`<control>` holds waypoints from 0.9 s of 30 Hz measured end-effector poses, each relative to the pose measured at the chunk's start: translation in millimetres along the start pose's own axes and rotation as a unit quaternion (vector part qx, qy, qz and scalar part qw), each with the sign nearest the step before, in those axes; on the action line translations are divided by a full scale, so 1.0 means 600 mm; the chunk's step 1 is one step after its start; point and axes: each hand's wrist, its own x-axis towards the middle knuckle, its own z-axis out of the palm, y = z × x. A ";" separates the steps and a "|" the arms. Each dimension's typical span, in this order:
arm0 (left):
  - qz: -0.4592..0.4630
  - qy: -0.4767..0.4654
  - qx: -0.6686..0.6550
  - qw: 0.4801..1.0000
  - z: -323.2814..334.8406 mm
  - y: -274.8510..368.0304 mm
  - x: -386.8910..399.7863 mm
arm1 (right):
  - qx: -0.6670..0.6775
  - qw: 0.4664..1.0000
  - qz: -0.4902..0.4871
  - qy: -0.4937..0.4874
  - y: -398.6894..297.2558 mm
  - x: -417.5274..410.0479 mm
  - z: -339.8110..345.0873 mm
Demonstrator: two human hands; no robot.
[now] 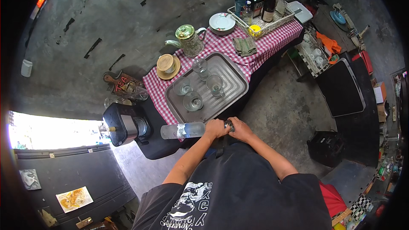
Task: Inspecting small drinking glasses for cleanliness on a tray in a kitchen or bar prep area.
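A frosted glass bottle (pixel 183 131) lies nearly level before my body, its base to the left and its neck to the right. My left hand (pixel 218 128) is wrapped around the neck end. At the bottle's top, the fingers of my right hand (pixel 242 129) close over the dark cap (pixel 229 126), which they partly hide. Just beyond the hands, a brown ribbed tray (pixel 209 108) rests on a pink checked cloth (pixel 271 44). Several clear glasses stand on it, among them a handled glass mug (pixel 215 84) and a tumbler (pixel 193 101).
Behind the tray stand a lidded cup (pixel 166 64) on a saucer, a green enamel teapot (pixel 191 40) and stacked plates (pixel 222 22). A white basket (pixel 271 27) holds several bottles. Left sits a black appliance (pixel 119 124); a speaker (pixel 326 147) stands at right.
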 end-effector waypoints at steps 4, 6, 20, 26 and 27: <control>-0.006 0.008 -0.005 1.000 0.001 0.001 0.000 | 0.002 1.000 0.009 -0.011 0.001 -0.001 0.000; -0.002 0.014 -0.005 1.000 0.003 -0.001 0.001 | 0.001 1.000 0.003 -0.004 0.001 0.000 -0.001; 0.008 0.036 -0.002 0.999 0.012 -0.009 0.006 | 0.008 1.000 -0.002 -0.004 0.003 0.002 0.000; 0.011 0.047 -0.006 0.999 0.015 -0.012 0.006 | 0.015 1.000 -0.006 -0.001 0.003 0.004 0.000; 0.012 0.047 -0.006 0.999 0.012 -0.010 0.005 | 0.013 1.000 -0.005 -0.001 0.004 0.003 -0.001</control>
